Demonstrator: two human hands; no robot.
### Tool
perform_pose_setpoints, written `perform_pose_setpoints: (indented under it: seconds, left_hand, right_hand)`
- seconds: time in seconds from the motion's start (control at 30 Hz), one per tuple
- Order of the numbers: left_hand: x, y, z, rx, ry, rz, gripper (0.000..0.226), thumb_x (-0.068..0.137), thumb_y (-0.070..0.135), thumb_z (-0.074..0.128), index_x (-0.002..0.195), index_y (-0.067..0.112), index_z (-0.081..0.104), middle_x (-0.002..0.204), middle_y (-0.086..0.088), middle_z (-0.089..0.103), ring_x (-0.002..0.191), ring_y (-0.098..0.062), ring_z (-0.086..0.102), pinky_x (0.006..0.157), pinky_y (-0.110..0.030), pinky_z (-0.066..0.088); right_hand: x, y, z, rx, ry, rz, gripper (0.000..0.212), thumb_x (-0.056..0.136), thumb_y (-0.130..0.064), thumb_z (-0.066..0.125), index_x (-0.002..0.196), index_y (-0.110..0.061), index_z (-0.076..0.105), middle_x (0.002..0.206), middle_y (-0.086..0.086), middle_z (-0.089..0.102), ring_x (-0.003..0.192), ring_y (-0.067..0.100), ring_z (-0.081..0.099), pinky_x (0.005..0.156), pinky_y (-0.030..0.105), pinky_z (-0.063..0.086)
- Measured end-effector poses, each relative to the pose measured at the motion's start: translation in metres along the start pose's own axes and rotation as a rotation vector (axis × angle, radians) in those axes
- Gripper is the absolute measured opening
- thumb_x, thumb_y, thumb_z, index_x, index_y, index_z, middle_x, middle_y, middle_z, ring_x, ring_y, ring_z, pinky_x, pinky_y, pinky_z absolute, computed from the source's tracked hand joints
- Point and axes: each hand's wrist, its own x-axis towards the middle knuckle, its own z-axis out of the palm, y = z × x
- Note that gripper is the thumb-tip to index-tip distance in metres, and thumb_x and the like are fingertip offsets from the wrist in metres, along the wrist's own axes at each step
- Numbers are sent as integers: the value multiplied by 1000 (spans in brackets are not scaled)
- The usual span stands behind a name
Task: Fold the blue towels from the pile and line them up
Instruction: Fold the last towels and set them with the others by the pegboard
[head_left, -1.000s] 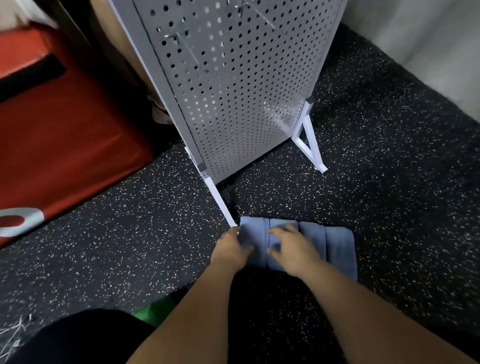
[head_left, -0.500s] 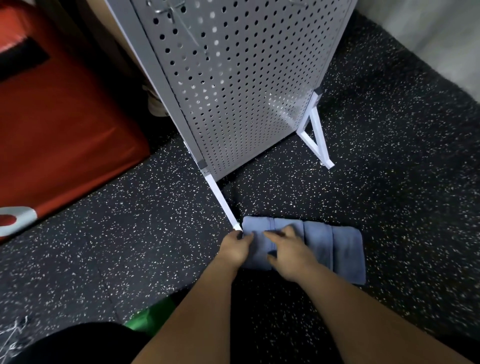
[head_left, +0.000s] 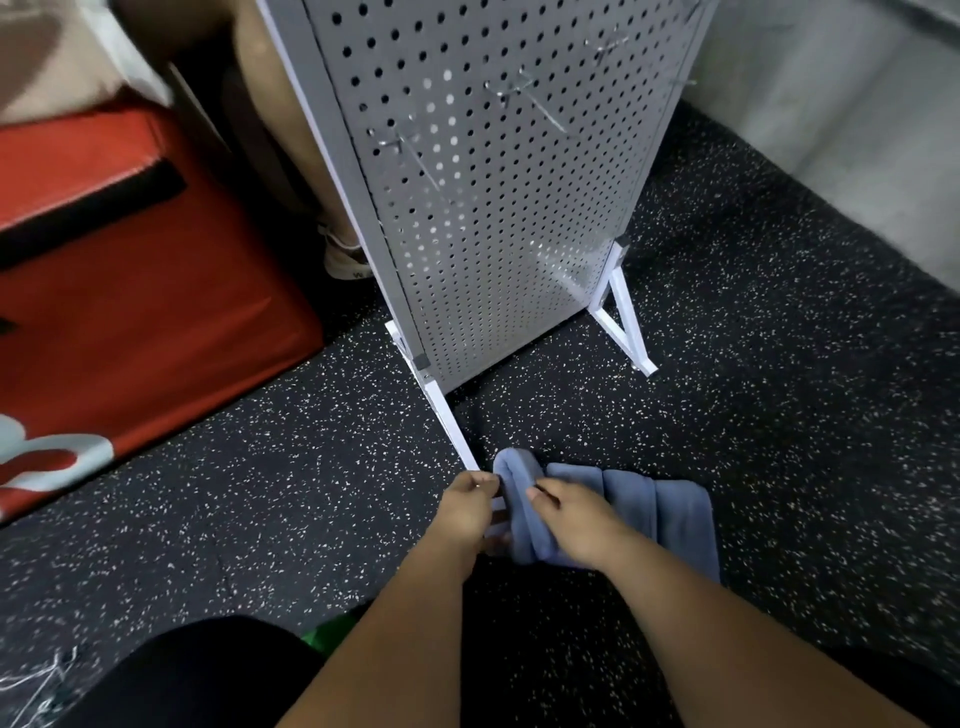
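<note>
On the speckled rubber floor (head_left: 779, 415), in front of the pegboard stand (head_left: 493, 208) and just beside its white foot (head_left: 445, 415), lay a row of folded blue towels (head_left: 654, 504). The leftmost towel (head_left: 519, 486) bulged up, clamped between the left hand (head_left: 465, 512), fingers curled at its outer edge, and the right hand (head_left: 574, 525), closed over its top. Soft and light, it would probably sag unless taken along its folded edge.
</note>
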Motion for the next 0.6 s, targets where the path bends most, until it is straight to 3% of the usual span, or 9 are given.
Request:
perform_pose_setpoints:
  seconds: [0.1,0.2,0.37,0.5,0.6]
  left_hand:
    - [-15,8,0,-11,10,102,14,107,26,59,108,12,62,93,-11,69,71,-24,68,71,-38,59]
    - [-33,19,1,-50,27,198,16,102,25,70,105,11,62,100,-13,72,84,-27,72,68,-35,60]
    - [-72,29,-2,-5,47,398,21,99,26,75,109,10,68,100,-17,75,85,-23,69,61,-30,56]
    - [-107,41,-5,69,102,587,14,97,25,77,102,13,74,87,-4,79,78,-16,71,74,-38,59]
    - [-132,49,-5,77,115,691,10,98,27,76,99,17,77,82,4,78,72,-7,70,72,-29,57]
  right_hand:
    - [-14,-9,-8,95,83,-16,31,107,-50,51,118,-28,69,107,-7,75,101,14,68,97,35,54]
    - [-30,-18,-11,106,190,-63,22,104,-49,59,113,-32,69,97,-13,73,93,10,68,88,33,55]
    - [-58,-38,-13,117,376,-146,29,98,-48,68,123,-34,71,108,-6,68,100,16,68,91,33,55]
    - [-81,-54,-20,140,456,-219,26,91,-55,73,109,-38,68,101,-14,67,88,7,70,84,37,59]
    - [-100,-66,-30,210,483,-252,23,90,-53,76,98,-37,63,95,-14,72,85,4,70,83,37,59]
